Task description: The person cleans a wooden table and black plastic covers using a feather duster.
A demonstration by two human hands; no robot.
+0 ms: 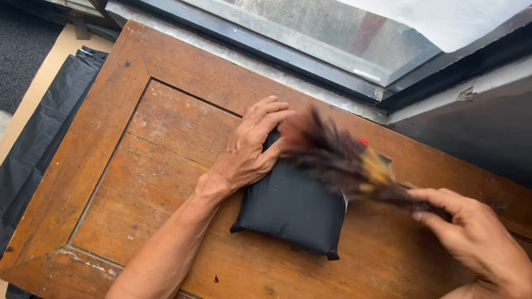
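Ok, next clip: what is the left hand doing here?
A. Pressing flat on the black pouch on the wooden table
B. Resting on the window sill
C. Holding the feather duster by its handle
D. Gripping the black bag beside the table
A. The left hand lies palm-down on the upper left part of the black pouch on the wooden table, while the right hand holds the blurred feather duster over it.

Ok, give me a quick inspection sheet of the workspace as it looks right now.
Surface: worn wooden table, scratched, paint flecks near the front edge.
Job's things: black fabric pouch lying flat; feather duster, blurred, over its top edge.
Clutter: small red item behind the pouch.
Grips: left hand pressing on the pouch; right hand gripping the duster handle.
Cables: nothing seen.
Surroundings: window frame behind; black sheeting on the floor.
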